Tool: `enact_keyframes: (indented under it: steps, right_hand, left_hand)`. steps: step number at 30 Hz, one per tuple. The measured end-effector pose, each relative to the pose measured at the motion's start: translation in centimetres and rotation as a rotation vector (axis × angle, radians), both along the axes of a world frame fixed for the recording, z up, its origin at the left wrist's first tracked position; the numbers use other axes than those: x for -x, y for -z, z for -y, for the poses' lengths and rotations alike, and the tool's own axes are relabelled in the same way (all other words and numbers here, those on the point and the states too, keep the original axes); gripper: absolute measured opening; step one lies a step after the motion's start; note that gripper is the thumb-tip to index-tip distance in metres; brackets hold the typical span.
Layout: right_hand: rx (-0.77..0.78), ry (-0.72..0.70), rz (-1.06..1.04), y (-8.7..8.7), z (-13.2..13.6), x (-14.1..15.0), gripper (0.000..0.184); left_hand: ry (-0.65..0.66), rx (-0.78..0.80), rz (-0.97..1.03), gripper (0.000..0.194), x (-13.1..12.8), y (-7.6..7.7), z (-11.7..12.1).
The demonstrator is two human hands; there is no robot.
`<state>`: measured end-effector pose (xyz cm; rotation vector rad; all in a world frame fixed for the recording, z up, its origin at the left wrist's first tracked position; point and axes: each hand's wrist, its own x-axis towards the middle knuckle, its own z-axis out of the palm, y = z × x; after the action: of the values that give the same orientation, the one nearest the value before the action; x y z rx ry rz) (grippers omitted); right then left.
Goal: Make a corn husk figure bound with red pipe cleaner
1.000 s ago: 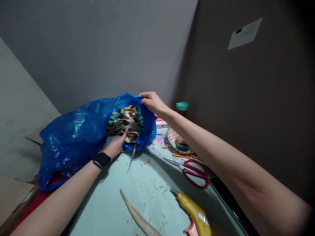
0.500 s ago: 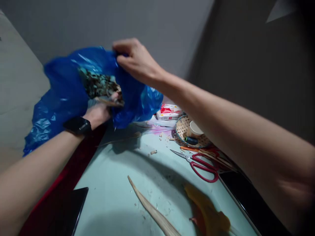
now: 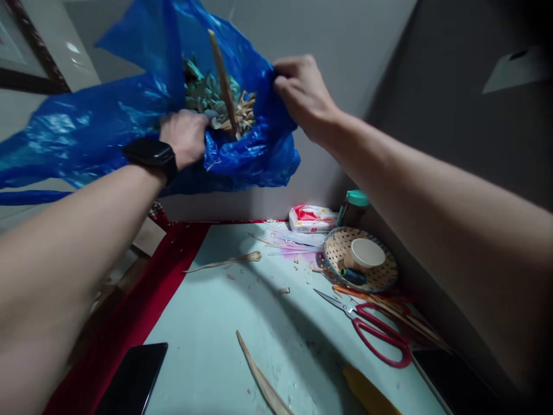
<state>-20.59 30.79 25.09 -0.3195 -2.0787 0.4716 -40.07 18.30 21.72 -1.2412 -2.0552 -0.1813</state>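
A blue plastic bag (image 3: pixel 116 115) is held up above the table with its mouth facing me. My right hand (image 3: pixel 305 92) pinches the bag's rim on the right side. My left hand (image 3: pixel 184 135), with a black watch (image 3: pixel 151 154) on the wrist, is closed on the near left edge of the mouth; its fingertips are hidden. Inside the bag lie many pale dried pieces (image 3: pixel 209 95), like cut husk or leaf scraps. One long, dry strip (image 3: pixel 224 86) stands up out of them.
Red-handled scissors (image 3: pixel 380 334), a woven basket (image 3: pixel 332 253) with a white cup (image 3: pixel 367 252), a tissue pack (image 3: pixel 313 219) and a green-lidded jar (image 3: pixel 355 208) lie on the right. Dry strips (image 3: pixel 263 380) and a dark phone-like slab (image 3: pixel 132 377) lie nearer me.
The bag has moved up and to the right with both hands. My left hand has come from inside the bag to its edge. A long strip now stands in the bag.
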Motion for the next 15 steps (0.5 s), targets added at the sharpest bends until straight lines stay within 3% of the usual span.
enact_keyframes:
  steps: [1, 3, 7, 11, 15]
  right_hand:
    - [-0.139, 0.021, -0.036, 0.8, -0.5, 0.2, 0.025]
    - [-0.211, 0.014, -0.011, 2.5, -1.6, 0.6, 0.032]
    - [-0.189, 0.000, 0.015, 5.3, -3.1, 1.0, 0.040]
    - [-0.175, 0.033, -0.032, 8.2, -2.7, 0.1, 0.048]
    - [-0.064, 0.242, -0.018, 13.8, -1.6, -0.7, 0.051]
  left_hand:
    - [0.002, -0.005, 0.004, 0.036, 0.1, -0.2, -0.4]
    - [0.010, -0.012, 0.018, 0.039, 0.4, -0.5, -1.1]
    - [0.010, 0.000, 0.008, 0.044, 1.2, -0.8, -2.1]
    - [0.011, 0.006, 0.005, 0.044, 1.4, -0.5, -1.8]
    - [0.046, 0.042, 0.077, 0.037, 2.3, 0.5, -0.8]
